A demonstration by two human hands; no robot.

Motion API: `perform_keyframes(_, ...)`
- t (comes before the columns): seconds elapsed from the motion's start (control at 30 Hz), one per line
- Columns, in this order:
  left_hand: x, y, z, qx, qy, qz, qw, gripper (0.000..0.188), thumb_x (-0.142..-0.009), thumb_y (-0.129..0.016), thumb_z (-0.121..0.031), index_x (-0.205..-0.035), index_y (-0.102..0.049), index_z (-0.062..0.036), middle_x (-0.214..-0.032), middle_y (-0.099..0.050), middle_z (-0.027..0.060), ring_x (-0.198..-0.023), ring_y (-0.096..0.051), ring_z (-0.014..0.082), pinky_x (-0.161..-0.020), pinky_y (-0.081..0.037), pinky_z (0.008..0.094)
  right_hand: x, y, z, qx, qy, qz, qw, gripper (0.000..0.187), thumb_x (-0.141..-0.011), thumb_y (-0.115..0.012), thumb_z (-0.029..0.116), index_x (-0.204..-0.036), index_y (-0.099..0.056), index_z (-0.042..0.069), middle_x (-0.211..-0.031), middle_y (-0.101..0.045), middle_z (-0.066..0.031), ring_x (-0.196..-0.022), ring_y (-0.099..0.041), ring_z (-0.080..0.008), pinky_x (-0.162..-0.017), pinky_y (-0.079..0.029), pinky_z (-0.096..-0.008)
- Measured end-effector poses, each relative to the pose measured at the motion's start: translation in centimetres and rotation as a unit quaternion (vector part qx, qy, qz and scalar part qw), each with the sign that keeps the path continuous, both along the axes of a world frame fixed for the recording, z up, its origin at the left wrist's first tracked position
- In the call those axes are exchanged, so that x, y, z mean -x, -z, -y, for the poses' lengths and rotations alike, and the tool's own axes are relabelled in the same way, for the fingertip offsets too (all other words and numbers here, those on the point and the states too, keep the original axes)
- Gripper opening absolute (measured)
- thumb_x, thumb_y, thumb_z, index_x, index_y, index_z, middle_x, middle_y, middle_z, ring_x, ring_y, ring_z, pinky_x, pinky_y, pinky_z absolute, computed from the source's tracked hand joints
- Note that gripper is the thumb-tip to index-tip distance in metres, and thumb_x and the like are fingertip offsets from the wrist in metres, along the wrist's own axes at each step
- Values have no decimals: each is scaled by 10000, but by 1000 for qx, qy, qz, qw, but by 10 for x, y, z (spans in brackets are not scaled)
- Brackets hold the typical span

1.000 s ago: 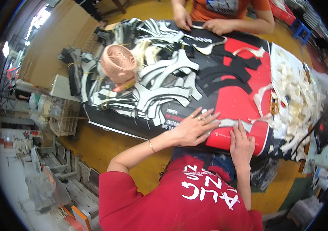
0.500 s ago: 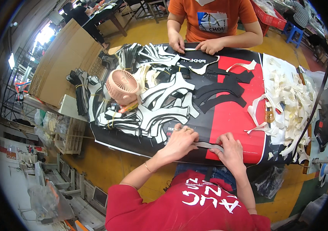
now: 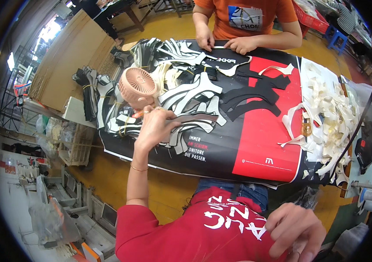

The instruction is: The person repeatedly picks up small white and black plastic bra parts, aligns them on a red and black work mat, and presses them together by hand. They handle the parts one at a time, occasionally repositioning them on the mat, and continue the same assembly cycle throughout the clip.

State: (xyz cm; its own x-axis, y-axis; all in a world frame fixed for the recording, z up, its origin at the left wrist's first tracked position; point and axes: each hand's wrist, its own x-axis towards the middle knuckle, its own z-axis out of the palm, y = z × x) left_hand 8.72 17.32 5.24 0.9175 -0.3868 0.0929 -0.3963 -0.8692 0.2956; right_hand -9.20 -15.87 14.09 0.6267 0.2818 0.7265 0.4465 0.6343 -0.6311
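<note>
My left hand [image 3: 153, 126] is raised over the left part of the table and grips a long grey cut strip [image 3: 192, 118]. The strip hangs just above a pile of grey, white and black cut pieces [image 3: 186, 94]. A pink desk fan [image 3: 137, 85] stands right behind that hand. My right hand [image 3: 295, 229] is off the table, low over my red shirt, with its fingers curled. Whether it holds anything is unclear. A black and red printed sheet [image 3: 260, 144] covers the table.
Black cut pieces [image 3: 255, 96] lie mid-table and a heap of white scrap strips [image 3: 330, 109] lies at the right. A person in an orange shirt works opposite, hands [image 3: 221, 43] on the far edge. Cardboard sheets [image 3: 68, 56] and a wire basket [image 3: 75, 139] stand left.
My left hand left the sheet's front edge and went left toward the fan with a grey strip in it. My right hand pulled back off the table to my lap.
</note>
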Motion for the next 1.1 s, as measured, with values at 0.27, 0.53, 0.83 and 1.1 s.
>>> perform_keyframes(0.27, -6, -2, 25, -36, -21, 113, 993, 467, -790, -811, -331, -1158, -679, -76, -1126, -658, 90, -1150, -579, 268, -1186, -206, 494, -8, 0, -20, -57, -17, 29, 998, 208, -867, -792, 339, -1017, -757, 199, -668, -618, -13, -445, -475, -107, -445, -294, -282)
perform_keyframes(0.53, -7, 21, 135, 192, 187, 67, 961, 229, -855, -737, -125, -1066, -709, -40, -1088, -676, 119, -1041, -618, 321, -927, -461, 419, -18, 34, 24, 141, -18, -7, 990, 357, -805, -851, 372, -882, -771, 33, -704, -692, -6, -521, -558, -130, -548, -379, -290)
perform_keyframes(0.83, -63, 76, 246, 163, 233, 67, 956, 347, -881, -723, -228, -1141, -691, -2, -1216, -650, 167, -1106, -622, 344, -949, -496, 419, 36, 104, 36, 285, 235, -434, 822, 124, -915, -730, 103, -944, -703, -14, -747, -671, -18, -648, -559, -43, -578, -440, -226)
perform_keyframes(1.1, -103, 82, 267, 106, 235, 6, 966, 454, -753, -839, -328, -1096, -743, -47, -1189, -651, 122, -1135, -607, 319, -970, -491, 401, 35, 133, 44, 334, 360, -403, 773, 270, -947, -700, 259, -947, -691, -10, -744, -697, -116, -664, -679, -206, -636, -519, -311)
